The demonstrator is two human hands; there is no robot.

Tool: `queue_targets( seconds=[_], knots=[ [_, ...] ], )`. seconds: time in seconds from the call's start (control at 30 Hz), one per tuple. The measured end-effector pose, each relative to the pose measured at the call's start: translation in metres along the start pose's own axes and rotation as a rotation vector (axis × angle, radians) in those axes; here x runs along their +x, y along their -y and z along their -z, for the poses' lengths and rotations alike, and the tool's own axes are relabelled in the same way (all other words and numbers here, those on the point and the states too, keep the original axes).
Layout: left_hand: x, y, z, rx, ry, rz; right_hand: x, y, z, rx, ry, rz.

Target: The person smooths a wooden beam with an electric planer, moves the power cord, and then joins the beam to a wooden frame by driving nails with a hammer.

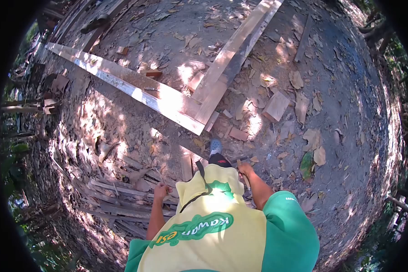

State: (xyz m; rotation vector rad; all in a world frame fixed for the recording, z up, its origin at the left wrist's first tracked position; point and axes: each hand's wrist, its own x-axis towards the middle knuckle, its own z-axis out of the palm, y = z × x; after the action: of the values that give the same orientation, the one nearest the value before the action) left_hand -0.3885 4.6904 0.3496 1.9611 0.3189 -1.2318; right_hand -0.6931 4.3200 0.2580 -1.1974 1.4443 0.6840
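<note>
My right hand (246, 169) is closed around a hammer (245, 180), its pale wooden handle showing and a dark, narrow head across the far end. On the other side of my body, my left hand (162, 191) is curled shut; anything inside its fingers is too small to make out. Ahead of my feet, two long planks meet at a corner on the ground: one plank (136, 88) runs off to the far left, the other plank (229, 59) to the far right. Where they meet, the right plank overlaps the left one's end.
A wooden block (276, 107) and a reddish offcut (238, 134) lie right of the corner. Thin wood strips (122, 199) are piled by my left side. Dark beams (106, 22) lie at the far left. Dry leaves cover the dirt ground (340, 181).
</note>
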Motion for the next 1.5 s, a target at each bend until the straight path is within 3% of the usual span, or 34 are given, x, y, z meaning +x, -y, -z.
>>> queue_targets(
  seconds=[0.07, 0.2, 0.37, 0.5, 0.77, 0.97, 1.1, 1.17, 1.33, 1.43, 1.47, 1.5],
  knots=[
    [0.005, -0.007, 0.013, 0.013, -0.054, 0.08, 0.01, 0.014, 0.007, 0.121, -0.016, -0.028],
    [0.027, -0.026, 0.032, 0.065, -0.065, 0.032, 0.017, 0.03, 0.033, 0.119, -0.092, 0.025],
    [0.025, -0.101, -0.008, -0.007, -0.095, -0.066, 0.016, 0.032, 0.06, 0.116, -0.15, 0.066],
    [0.039, -0.13, -0.027, 0.081, 0.012, -0.159, -0.005, 0.03, 0.069, 0.265, -0.145, 0.002],
    [0.055, -0.148, -0.015, 0.184, 0.008, -0.185, 0.007, -0.004, 0.033, 0.305, -0.089, -0.146],
    [0.079, -0.136, 0.02, 0.296, -0.024, -0.106, 0.062, -0.037, -0.019, 0.199, -0.073, -0.09],
    [0.133, -0.137, 0.065, 0.476, 0.059, -0.157, 0.017, -0.003, -0.035, 0.143, -0.108, -0.024],
    [0.156, -0.162, 0.08, 0.649, 0.149, -0.207, 0.008, 0.009, -0.057, 0.407, -0.177, -0.115],
    [0.223, -0.222, 0.126, 0.53, 0.165, -0.266, -0.043, 0.038, -0.135, 0.874, -0.316, -0.166],
    [0.319, -0.237, 0.183, 1.099, 0.302, -0.8, -0.096, 0.07, -0.183, 0.989, -0.38, -0.239],
    [0.333, -0.249, 0.191, 1.02, 0.317, -0.741, -0.107, 0.074, -0.197, 1.021, -0.385, -0.232],
    [0.32, -0.267, 0.196, 0.832, 0.315, -0.538, -0.118, 0.072, -0.215, 1.05, -0.389, -0.229]
  ],
)
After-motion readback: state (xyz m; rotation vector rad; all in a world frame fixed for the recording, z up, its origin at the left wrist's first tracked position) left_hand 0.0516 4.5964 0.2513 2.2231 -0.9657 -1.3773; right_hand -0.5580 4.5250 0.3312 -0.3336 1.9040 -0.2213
